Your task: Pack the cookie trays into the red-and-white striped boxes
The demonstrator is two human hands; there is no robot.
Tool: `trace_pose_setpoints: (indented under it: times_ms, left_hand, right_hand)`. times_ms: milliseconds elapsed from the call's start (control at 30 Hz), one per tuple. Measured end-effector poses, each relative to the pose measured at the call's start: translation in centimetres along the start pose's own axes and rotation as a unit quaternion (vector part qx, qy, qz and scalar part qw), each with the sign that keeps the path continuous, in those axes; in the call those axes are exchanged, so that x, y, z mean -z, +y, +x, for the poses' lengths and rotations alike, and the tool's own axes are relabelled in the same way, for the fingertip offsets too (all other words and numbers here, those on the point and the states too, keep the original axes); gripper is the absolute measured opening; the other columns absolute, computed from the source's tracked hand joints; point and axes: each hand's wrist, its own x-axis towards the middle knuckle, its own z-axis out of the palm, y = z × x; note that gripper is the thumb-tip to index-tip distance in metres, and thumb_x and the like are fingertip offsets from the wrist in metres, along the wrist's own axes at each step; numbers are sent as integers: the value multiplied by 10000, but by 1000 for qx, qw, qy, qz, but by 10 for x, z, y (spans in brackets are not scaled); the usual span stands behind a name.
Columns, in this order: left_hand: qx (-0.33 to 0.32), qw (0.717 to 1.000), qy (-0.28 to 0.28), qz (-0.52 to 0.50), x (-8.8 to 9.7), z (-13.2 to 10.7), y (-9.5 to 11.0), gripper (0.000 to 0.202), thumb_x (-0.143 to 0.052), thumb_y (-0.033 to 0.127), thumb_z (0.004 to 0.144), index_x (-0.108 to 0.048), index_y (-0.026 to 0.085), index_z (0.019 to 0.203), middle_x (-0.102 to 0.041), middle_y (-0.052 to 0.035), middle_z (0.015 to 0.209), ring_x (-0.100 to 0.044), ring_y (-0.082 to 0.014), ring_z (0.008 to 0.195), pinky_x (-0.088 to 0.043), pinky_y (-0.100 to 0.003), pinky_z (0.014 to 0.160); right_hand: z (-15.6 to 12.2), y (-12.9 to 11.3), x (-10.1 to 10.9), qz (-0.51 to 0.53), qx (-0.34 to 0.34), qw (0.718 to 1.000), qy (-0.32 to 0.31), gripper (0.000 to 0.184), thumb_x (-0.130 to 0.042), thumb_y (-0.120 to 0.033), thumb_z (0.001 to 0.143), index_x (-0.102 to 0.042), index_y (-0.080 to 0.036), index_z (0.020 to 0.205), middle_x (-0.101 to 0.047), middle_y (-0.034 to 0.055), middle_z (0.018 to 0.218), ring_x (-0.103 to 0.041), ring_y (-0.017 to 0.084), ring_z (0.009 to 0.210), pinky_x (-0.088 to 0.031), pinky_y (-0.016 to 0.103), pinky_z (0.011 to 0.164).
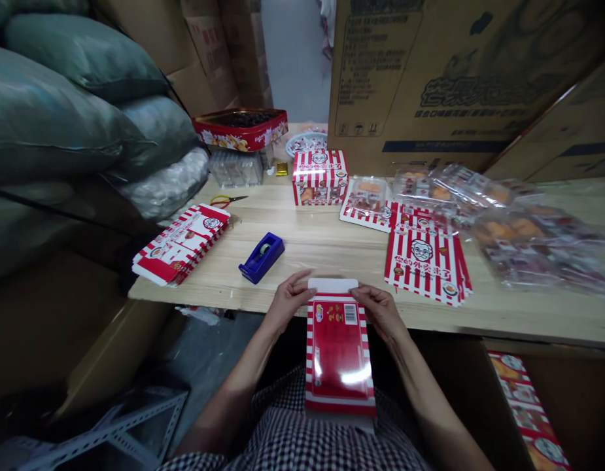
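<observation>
A red and white striped carton (337,353) lies between my hands at the table's front edge, its red printed back with a barcode facing up. The white end flap (332,284) stands out at its far end. My left hand (288,299) pinches the left corner of that flap end, and my right hand (380,306) pinches the right corner. Whether anything is inside the carton cannot be seen. Just beyond my left hand sits a blue tape dispenser (261,257). Flat striped cartons (427,261) lie in a pile to the right of my right hand.
More flat cartons (184,242) are stacked at the left, near yellow-handled scissors (227,200). A filled striped box (320,178) stands at the back by a red tin (241,129). Clear food packs (522,242) cover the right side. Another box (528,412) sits below the table.
</observation>
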Motion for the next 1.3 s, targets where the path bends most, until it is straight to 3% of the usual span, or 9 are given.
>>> trace_pose_setpoints:
  times_ms: [133,233,333,467,567,800,933,1133,1300]
  left_hand:
    - [-13,1000,4,-25,-5,2,-4,303,-824,284,727,-732,129,972,-737,-123,1165,-716,-211,946,-545,-304,828]
    - [-31,998,4,-63,-8,3,-9,197,-831,233,705,-705,139,823,-765,-90,1078,-717,-185,890,-536,-274,800]
    - [-9,995,-31,-98,-8,2,-12,203,-812,209,728,-711,160,898,-778,-48,906,-711,-152,769,-523,-251,747]
    - [25,992,-93,-79,-6,1,-6,381,-782,233,761,-735,162,1132,-755,-98,1133,-721,-198,928,-522,-284,844]
    - [29,992,-116,-48,-4,3,0,390,-772,249,764,-752,154,1141,-722,-115,1230,-693,-248,1071,-501,-319,930]
    - [-15,996,-89,7,-2,7,-9,232,-753,214,747,-806,146,963,-708,-140,1253,-622,-296,1220,-446,-384,1049]
    - [10,995,-101,15,-4,9,-12,293,-732,255,790,-781,139,1054,-735,-141,1190,-684,-276,1096,-488,-379,982]
    - [-1,992,-125,-3,-10,14,-2,321,-744,257,800,-769,157,1104,-653,-133,1347,-641,-288,1189,-475,-364,1009]
    - [-7,990,-141,20,-9,13,-5,318,-716,266,827,-765,151,1119,-706,-141,1256,-652,-298,1175,-464,-407,1038]
  right_hand:
    - [-4,-3,-5,34,19,999,19,445,-901,-340,659,-721,-282,1061,-763,-15,826,-704,154,706,-576,287,690]
    - [-4,-8,-4,66,-9,998,-20,615,-900,-289,666,-649,-312,1228,-768,-25,848,-716,148,727,-574,260,695]
    - [0,-9,2,81,-82,989,-96,433,-887,-296,675,-732,-234,1075,-787,27,919,-734,174,783,-579,282,753]
    - [3,-8,5,92,-125,978,-139,456,-870,-324,685,-738,-237,1113,-788,60,1046,-749,238,910,-573,379,868]
    - [2,-8,1,104,-122,974,-158,450,-840,-327,730,-735,-237,1158,-740,72,1218,-710,255,1085,-535,379,965]
    - [-5,0,3,81,-85,987,-110,318,-852,-358,721,-791,-208,995,-771,82,1136,-732,253,1014,-543,378,941]
    - [1,-2,8,65,-102,986,-119,427,-871,-331,703,-764,-223,1102,-790,75,1062,-754,225,866,-571,357,838]
    - [11,-9,3,32,-85,986,-139,424,-855,-361,718,-770,-233,1113,-743,89,1207,-730,266,1011,-568,391,890]
    - [6,1,2,27,-34,993,-110,196,-866,-379,692,-815,-239,820,-752,72,1189,-703,292,1080,-523,449,988]
